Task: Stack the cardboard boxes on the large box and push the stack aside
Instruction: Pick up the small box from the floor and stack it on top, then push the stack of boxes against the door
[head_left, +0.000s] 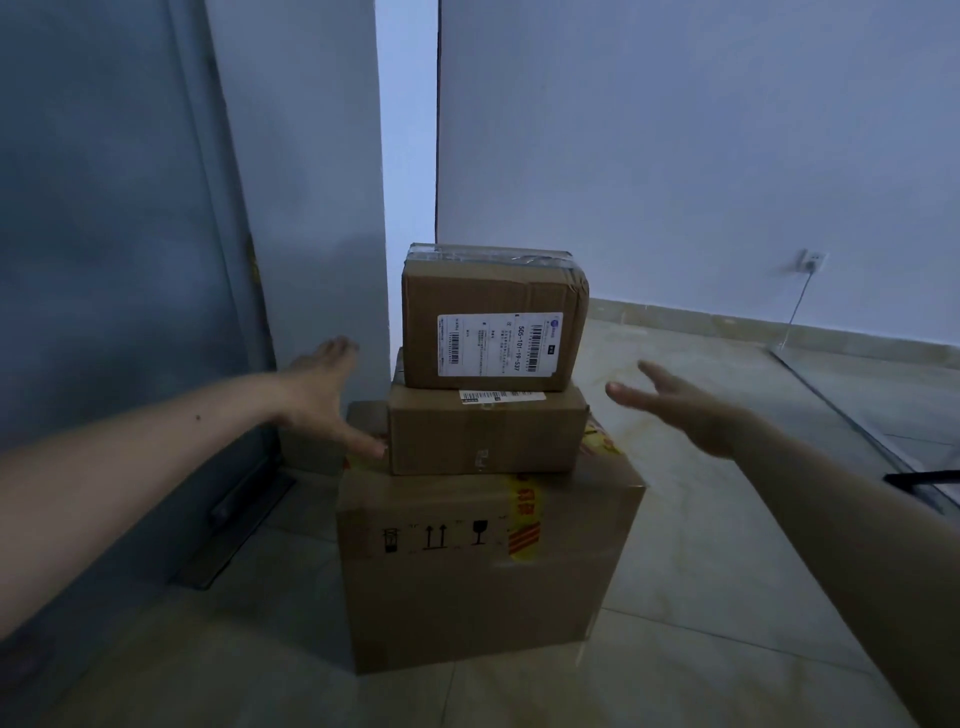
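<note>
A large cardboard box (467, 566) with handling symbols and red-yellow tape stands on the tiled floor. On it sits a medium box (483, 434), and on that a smaller taped box (493, 327) with a white shipping label. My left hand (327, 395) is open at the left of the stack, its thumb tip touching or almost touching the medium box's lower left corner. My right hand (685, 408) is open to the right of the stack, fingers spread, clear of the boxes. Neither hand holds anything.
A grey door (119, 260) stands at the left and a wall corner (410, 156) is directly behind the stack. A wall socket with a cable (810, 262) is at the right. A dark floor strip (857, 415) runs along the right. Tiled floor surrounds the stack.
</note>
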